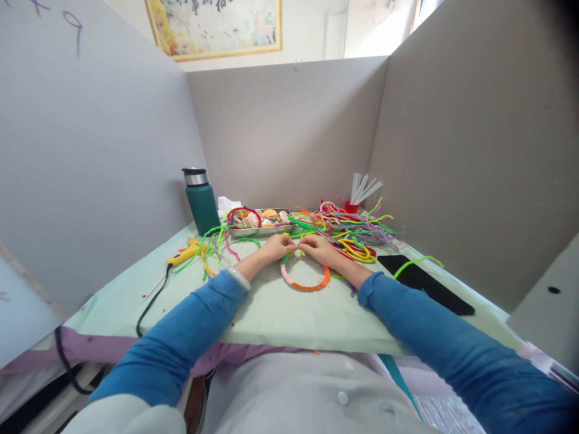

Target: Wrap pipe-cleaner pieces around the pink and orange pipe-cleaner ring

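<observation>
A ring of fuzzy pipe cleaners (309,288), orange along its near side with pink and green on its left, lies on the pale green tabletop. My left hand (277,247) pinches at the far left part of this ring, fingers and thumb together. Close beside it, my right hand (317,249) is closed in a pinch at the far right part. Small yellow bits show between and below my fingertips. The fingers cover the far stretch of the ring, so how its ends meet is hidden.
A yellow glue gun (183,254) with a black cord and a green bottle (201,205) stand left. Behind my hands are a metal tray (266,231) of shells and a pile of pipe cleaners (344,220). White sticks (362,190) fill a red cup; a black slab (429,289) lies right. Partitions surround the table.
</observation>
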Tool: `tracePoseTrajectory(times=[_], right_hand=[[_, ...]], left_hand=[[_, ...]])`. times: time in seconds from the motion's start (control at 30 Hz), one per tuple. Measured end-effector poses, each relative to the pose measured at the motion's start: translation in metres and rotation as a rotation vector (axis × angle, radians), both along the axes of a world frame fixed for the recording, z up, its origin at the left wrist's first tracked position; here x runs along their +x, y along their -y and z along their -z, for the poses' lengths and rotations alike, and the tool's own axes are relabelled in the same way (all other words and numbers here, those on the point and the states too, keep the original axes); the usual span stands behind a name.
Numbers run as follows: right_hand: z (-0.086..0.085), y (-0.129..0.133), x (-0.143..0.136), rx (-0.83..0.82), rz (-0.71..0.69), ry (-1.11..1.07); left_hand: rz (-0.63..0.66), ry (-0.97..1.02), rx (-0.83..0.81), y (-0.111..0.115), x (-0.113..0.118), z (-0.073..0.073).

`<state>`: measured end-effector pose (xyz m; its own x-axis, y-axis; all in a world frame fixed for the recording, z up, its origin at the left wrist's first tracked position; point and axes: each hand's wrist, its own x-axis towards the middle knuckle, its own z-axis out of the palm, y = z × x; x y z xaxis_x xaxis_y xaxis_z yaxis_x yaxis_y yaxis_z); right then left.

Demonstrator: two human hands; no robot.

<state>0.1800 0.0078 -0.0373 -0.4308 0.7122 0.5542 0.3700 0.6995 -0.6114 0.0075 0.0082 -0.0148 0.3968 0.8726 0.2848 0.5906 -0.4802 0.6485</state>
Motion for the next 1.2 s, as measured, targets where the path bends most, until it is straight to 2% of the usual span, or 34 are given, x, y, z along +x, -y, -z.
tracePoseTrajectory(times=[0.57, 1.2], right_hand=[[0.0004, 0.0001, -0.0003, -0.006, 0.000, 0.007], [0.0012, 0.0011, -0.0006, 0.000, 0.029, 0.069]], left_hand=[[0.004, 0.010, -0.049, 0.0048, -0.0001, -0.0030], [0.014, -0.040, -0.012, 0.0013, -0.0023, -0.0008]])
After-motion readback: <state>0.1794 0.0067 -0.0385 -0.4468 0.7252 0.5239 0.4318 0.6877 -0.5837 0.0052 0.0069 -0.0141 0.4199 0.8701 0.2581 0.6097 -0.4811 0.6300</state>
